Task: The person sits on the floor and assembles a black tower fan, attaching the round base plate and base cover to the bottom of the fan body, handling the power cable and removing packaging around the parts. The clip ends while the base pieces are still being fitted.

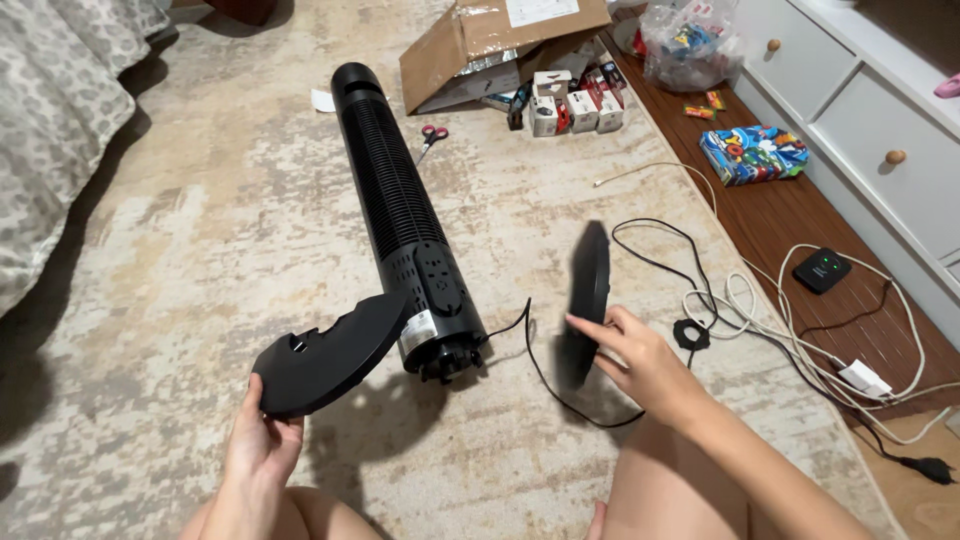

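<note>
Your left hand [262, 445] grips one base half [330, 355], your right hand [635, 360] the other half [585, 300] — the cord [545, 375] lying between could get pinched.

Soft, even indoor light fills the frame, bright enough to show the rug's [560, 200] mottled pattern without glare. Shadows are faint and diffuse: a dim patch lies under the black half-base [330, 350] at lower left, and a darker band runs along the bed edge at far left. The right hand [640, 360] and the second black base piece [588, 290] it holds are smeared by motion blur. The left hand [262, 440] stays sharp. Straight lines bow slightly toward the upper right corner.
</note>
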